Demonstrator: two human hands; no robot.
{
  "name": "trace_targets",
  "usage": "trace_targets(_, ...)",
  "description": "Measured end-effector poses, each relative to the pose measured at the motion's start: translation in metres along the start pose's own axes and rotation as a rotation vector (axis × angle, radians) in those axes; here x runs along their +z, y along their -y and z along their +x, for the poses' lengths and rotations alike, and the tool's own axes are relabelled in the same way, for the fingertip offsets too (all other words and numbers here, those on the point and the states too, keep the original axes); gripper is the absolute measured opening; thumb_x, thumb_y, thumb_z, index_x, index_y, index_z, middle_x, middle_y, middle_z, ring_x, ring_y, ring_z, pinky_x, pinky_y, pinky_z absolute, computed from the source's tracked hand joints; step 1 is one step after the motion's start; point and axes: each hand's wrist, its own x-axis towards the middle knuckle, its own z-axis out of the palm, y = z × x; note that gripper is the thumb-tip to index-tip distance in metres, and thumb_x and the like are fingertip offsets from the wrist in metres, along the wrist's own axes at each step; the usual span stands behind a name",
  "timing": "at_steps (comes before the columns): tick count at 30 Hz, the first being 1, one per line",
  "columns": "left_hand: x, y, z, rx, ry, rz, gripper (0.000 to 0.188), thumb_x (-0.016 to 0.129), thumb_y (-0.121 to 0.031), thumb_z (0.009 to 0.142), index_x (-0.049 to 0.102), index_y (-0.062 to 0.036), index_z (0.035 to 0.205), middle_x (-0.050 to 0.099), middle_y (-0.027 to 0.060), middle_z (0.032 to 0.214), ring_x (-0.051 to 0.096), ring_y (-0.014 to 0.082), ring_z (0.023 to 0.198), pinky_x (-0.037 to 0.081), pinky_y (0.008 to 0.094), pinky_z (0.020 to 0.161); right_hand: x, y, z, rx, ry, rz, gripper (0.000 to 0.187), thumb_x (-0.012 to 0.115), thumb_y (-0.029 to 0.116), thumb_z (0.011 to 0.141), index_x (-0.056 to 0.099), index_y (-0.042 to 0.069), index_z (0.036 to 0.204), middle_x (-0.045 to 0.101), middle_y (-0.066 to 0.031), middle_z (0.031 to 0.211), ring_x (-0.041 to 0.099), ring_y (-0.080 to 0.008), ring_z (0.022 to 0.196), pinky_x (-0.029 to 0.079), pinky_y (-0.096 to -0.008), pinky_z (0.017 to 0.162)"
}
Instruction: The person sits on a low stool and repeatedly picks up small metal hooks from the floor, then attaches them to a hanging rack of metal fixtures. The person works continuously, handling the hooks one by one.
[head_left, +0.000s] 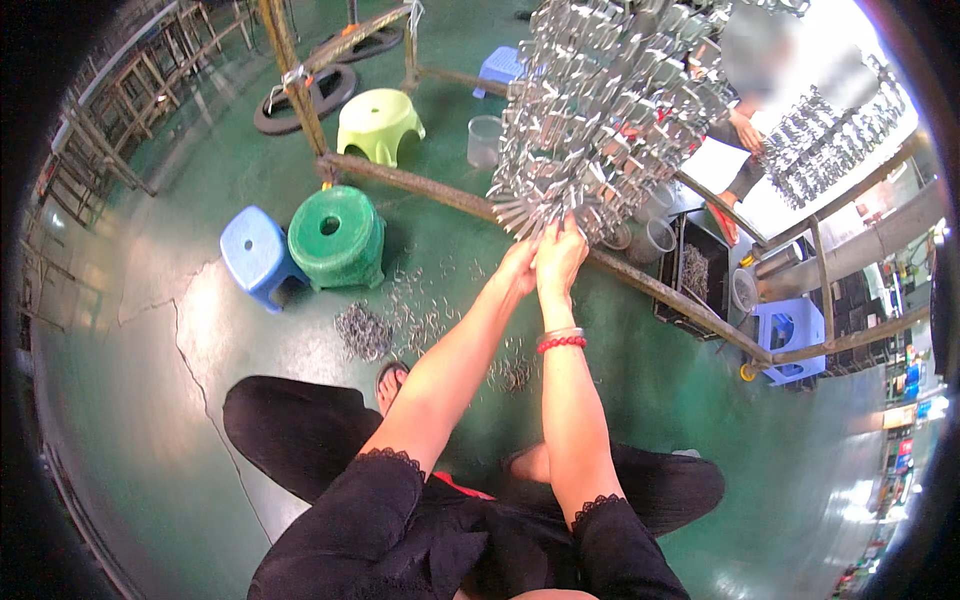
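Observation:
Both my arms stretch forward to the lower tip of a large hanging cluster of shiny metal pieces (610,90). My left hand (521,266) is closed, its fingers pressed together at the lowest flat pieces. Right beside it, almost touching, my right hand (561,256) is also closed at the same bottom row. The fingertips are partly hidden, so the exact grip on each piece does not show. On the floor below lie a heap of small metal bits (363,332) and more scattered bits (420,310).
A rusty frame bar (440,190) crosses behind my hands. Green (338,238), blue (258,255) and lime (380,122) stools stand left. To the right are a black crate (694,270) of metal bits and a blue-violet stool (792,335). Another person's hand (745,130) works beyond.

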Motion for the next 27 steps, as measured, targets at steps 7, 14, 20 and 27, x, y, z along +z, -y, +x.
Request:
trace_targets(7, 0.000, -0.006, -0.006, -0.066, 0.038, 0.073, 0.015, 0.058, -0.013, 0.082, 0.060, -0.0024, 0.092, 0.062, 0.0051, 0.079, 0.059, 0.0155, 0.067, 0.050, 0.0299, 0.061, -0.012, 0.003, -0.013, -0.070, -0.018, -0.083, 0.026, 0.048, 0.019, 0.088, 0.057, -0.002, 0.101, 0.061, -0.0279, 0.078, 0.060, -0.0436, 0.076, 0.046, -0.0500, 0.067)
trace_targets(14, 0.030, -0.018, -0.024, -0.129, 0.019, 0.255, 0.014, 0.058, -0.012, 0.081, 0.059, -0.0071, 0.094, 0.063, 0.0033, 0.092, 0.057, 0.0162, 0.089, 0.040, 0.0450, 0.088, -0.043, -0.001, -0.021, -0.027, 0.158, -0.303, 0.026, 0.044, 0.023, 0.092, 0.051, 0.004, 0.107, 0.060, -0.0264, 0.072, 0.060, -0.0437, 0.072, 0.047, -0.0522, 0.060)
trace_targets(20, 0.036, -0.024, -0.027, -0.206, -0.083, 0.268, 0.016, 0.057, -0.017, 0.084, 0.057, -0.0137, 0.100, 0.061, 0.0008, 0.105, 0.052, 0.0151, 0.107, 0.031, 0.0531, 0.091, -0.071, 0.003, -0.016, -0.044, 0.299, -0.355, 0.023, 0.043, 0.019, 0.092, 0.049, 0.009, 0.111, 0.062, -0.0250, 0.074, 0.061, -0.0432, 0.075, 0.047, -0.0522, 0.063)
trace_targets(27, 0.048, -0.029, -0.050, -0.260, -0.101, 0.349, 0.022, 0.059, -0.023, 0.085, 0.057, -0.0142, 0.104, 0.059, 0.0013, 0.112, 0.051, 0.0169, 0.110, 0.033, 0.0498, 0.092, -0.078, 0.008, -0.010, -0.062, 0.360, -0.366, 0.027, 0.047, 0.020, 0.090, 0.050, 0.012, 0.115, 0.062, -0.0245, 0.074, 0.061, -0.0429, 0.077, 0.047, -0.0521, 0.064)
